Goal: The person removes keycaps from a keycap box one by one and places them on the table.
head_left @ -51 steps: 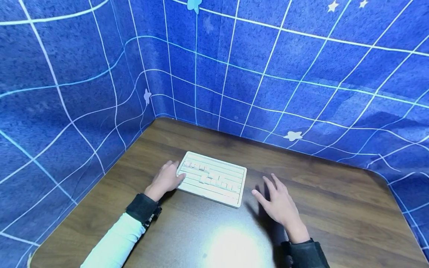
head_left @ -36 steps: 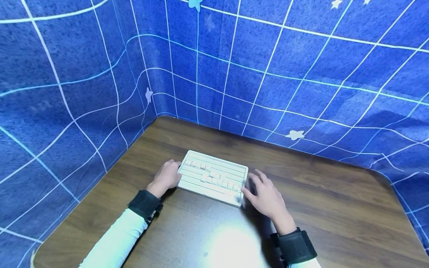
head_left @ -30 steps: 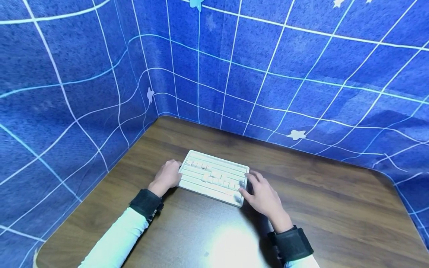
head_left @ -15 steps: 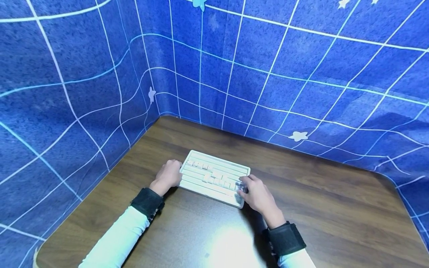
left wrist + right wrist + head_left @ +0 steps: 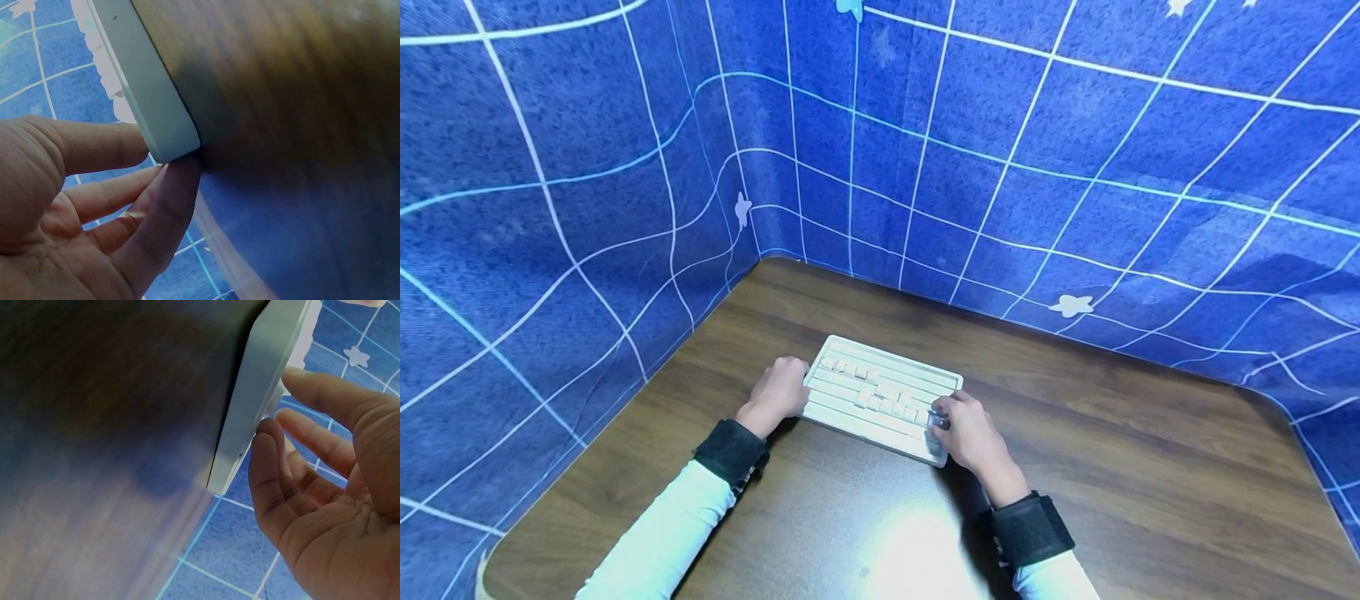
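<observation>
A pale, shallow rectangular tray (image 5: 859, 421) with raised ridges lies flat on the table in the head view. Small white blocks (image 5: 887, 406) sit along its ridges in rows. At the tray's left end, my left hand (image 5: 777, 387) grips the edge; in the left wrist view its thumb lies on the rim (image 5: 134, 87) and a finger presses the end wall. My right hand (image 5: 973, 432) reaches over the right end, thumb and index finger pinching a small white block (image 5: 274, 399) at the end of the lower row. The fingers mostly hide that block.
The brown wooden table (image 5: 820, 517) has a bright glare spot (image 5: 925, 550) near the front. Blue cloth walls (image 5: 985, 150) with white grid lines and stars close off the back and left sides. Black bands (image 5: 1033, 529) wrap both wrists.
My right hand has come in from the right of the tray, over its right end, and its thumb and index finger have closed together. My left hand stays at the left end, its thumb drawn back to the edge.
</observation>
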`<state>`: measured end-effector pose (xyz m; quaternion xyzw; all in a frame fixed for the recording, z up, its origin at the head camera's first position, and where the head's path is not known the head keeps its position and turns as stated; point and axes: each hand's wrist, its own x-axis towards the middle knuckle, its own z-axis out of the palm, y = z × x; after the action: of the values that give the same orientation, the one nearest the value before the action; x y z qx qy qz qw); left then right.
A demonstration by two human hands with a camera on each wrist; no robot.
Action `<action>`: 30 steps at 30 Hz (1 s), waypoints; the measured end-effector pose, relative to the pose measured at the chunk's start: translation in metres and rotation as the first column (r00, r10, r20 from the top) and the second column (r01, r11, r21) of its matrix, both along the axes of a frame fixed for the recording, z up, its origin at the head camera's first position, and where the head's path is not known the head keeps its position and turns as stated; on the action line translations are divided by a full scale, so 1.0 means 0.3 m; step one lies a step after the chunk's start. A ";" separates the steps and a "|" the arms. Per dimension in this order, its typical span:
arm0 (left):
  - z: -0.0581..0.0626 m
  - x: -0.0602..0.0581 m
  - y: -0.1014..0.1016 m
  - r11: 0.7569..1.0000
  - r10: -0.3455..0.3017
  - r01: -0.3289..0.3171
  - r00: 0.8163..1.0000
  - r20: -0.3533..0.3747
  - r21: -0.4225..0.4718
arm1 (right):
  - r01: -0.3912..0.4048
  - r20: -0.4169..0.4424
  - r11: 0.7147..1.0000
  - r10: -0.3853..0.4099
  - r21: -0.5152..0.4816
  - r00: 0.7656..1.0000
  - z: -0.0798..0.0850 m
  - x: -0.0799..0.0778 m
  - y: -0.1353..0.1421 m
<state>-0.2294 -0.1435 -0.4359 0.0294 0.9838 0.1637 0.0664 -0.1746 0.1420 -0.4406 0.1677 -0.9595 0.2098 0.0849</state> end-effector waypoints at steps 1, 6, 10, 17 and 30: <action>0.000 0.000 0.002 1.000 0.003 -0.003 1.000 0.002 0.000 | -0.001 0.001 1.000 0.001 -0.001 1.000 0.001 0.000 -0.001; -0.001 -0.004 0.006 1.000 0.008 -0.008 1.000 0.019 0.006 | 0.008 0.015 1.000 -0.008 0.006 1.000 0.003 0.001 -0.004; -0.004 -0.005 0.006 1.000 0.012 -0.012 1.000 0.014 0.004 | 0.007 0.022 1.000 -0.007 0.013 1.000 -0.001 -0.001 -0.006; -0.003 -0.003 0.001 1.000 -0.002 0.002 1.000 -0.001 0.005 | 0.010 0.030 1.000 -0.011 0.025 0.999 -0.010 -0.006 -0.008; 0.000 -0.006 0.000 1.000 0.017 -0.016 0.999 0.029 -0.007 | -0.014 0.021 0.999 0.013 0.029 1.000 -0.005 -0.009 -0.012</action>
<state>-0.2312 -0.1435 -0.4359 0.0186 0.9836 0.1611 0.0792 -0.1774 0.1385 -0.4422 0.1732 -0.9621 0.1982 0.0713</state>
